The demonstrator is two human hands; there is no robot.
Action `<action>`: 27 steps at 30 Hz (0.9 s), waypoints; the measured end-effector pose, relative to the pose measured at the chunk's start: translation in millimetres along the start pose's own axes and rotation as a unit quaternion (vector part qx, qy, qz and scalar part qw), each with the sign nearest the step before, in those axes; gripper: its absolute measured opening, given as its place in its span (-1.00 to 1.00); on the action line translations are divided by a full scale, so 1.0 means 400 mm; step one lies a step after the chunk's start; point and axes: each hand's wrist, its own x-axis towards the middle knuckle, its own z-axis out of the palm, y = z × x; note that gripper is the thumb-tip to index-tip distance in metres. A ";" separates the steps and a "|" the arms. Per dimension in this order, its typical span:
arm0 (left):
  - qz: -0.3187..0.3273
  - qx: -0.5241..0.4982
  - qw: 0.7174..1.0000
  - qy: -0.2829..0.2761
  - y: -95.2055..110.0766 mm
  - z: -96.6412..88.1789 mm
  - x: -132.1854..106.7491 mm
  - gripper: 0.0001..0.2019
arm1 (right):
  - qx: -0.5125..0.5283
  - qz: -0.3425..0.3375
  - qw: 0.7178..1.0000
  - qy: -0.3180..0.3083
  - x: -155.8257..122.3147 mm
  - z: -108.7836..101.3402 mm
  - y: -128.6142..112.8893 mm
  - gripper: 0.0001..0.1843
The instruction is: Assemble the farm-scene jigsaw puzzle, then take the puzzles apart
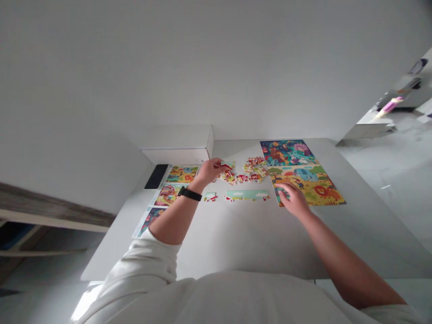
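My left hand (209, 171), with a black watch on the wrist, pinches a red and white puzzle piece (225, 167) at the left edge of a pile of loose pieces (251, 171). My right hand (293, 198) rests at the lower left corner of a finished yellow animal puzzle (312, 185), its fingers curled on a small teal piece (282, 194). Between my hands lies a joined strip of sky-coloured pieces (247, 194), with a small joined bit (210, 196) to its left.
A finished dark blue puzzle (286, 152) lies behind the yellow one. A picture sheet (168, 194) with several scenes runs along the table's left side, beside a black phone (156, 176). A white box (178, 144) stands at the back. A second table (398, 108) holds small items.
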 end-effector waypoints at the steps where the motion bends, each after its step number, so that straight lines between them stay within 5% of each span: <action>1: -0.007 -0.051 0.999 -0.004 -0.012 0.000 -0.040 -0.68 | 0.011 -0.003 1.000 0.003 0.007 0.014 -0.014 -0.67; 6: -0.030 -0.275 0.961 0.012 -0.054 0.036 -0.197 -0.49 | 0.071 -0.031 0.997 -0.009 0.059 0.097 -0.117 -0.63; 10: -0.026 -0.342 0.939 0.035 -0.077 0.071 -0.260 -0.45 | 0.098 -0.096 0.990 -0.016 0.108 0.167 -0.217 -0.53; 20: -0.012 -0.347 0.934 0.087 -0.114 0.071 -0.280 -0.45 | 0.066 -0.157 0.985 -0.029 0.162 0.284 -0.343 -0.20; 27: -0.044 -0.264 0.961 0.065 -0.111 0.089 -0.282 -0.46 | 0.044 -0.150 0.987 -0.046 0.124 0.303 -0.348 -0.38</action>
